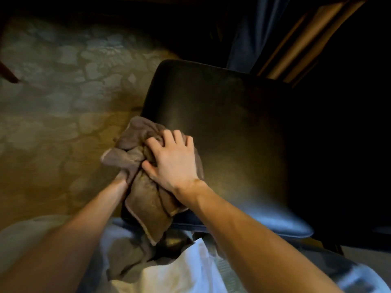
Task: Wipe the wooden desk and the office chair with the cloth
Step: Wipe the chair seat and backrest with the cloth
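Observation:
A crumpled brown-grey cloth (137, 149) lies over the left edge of the dark leather seat of the chair (228, 127). My right hand (171, 161) lies on top of the cloth with its fingers curled into the folds, gripping it. My left hand (123, 176) is almost wholly hidden under the cloth; only the wrist and a bit of the hand show, and it seems to hold the cloth from below. One end of the cloth hangs down past the seat's front edge.
A patterned carpet (63, 102) covers the floor to the left. A dark wooden leg (8, 74) stands at the far left. Curtains (281, 39) hang behind the chair. My light clothing (186, 269) fills the bottom of the view.

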`<state>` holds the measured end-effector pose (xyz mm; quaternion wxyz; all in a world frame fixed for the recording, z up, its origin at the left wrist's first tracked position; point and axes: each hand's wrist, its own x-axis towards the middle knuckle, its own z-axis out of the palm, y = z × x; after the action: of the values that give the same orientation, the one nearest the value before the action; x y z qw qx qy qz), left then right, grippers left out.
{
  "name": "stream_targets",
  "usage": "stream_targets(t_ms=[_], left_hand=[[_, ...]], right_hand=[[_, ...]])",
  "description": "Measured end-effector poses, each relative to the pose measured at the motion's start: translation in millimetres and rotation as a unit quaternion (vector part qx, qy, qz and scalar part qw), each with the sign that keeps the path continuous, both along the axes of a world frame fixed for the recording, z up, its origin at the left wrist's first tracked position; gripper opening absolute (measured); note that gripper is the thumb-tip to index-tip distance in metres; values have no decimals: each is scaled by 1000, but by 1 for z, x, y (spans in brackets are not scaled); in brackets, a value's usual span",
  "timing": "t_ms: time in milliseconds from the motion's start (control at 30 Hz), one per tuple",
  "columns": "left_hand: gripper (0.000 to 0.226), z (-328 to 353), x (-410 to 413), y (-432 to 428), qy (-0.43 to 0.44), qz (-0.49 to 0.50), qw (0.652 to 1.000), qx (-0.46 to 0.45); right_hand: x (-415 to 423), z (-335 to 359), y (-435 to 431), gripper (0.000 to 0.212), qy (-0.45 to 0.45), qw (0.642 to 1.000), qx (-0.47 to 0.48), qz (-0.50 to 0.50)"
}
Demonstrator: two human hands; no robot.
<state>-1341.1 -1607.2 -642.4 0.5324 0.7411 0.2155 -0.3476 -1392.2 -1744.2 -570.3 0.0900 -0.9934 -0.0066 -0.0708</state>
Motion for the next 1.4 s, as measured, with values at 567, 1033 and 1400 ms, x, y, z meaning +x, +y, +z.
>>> stream_targets(t_ms=[567, 1033, 1400], left_hand=[[87, 6, 68, -32, -125, -107, 986, 22], [77, 14, 54, -34, -157, -89, 983, 20], [81, 11, 7, -17, -110, -84, 990, 38]], right_hand=[[67, 100, -238, 64, 120, 937, -72, -319], [-68, 12, -252, 64, 60, 921, 29, -384], [-183, 14, -101, 45, -13, 899, 78, -431]])
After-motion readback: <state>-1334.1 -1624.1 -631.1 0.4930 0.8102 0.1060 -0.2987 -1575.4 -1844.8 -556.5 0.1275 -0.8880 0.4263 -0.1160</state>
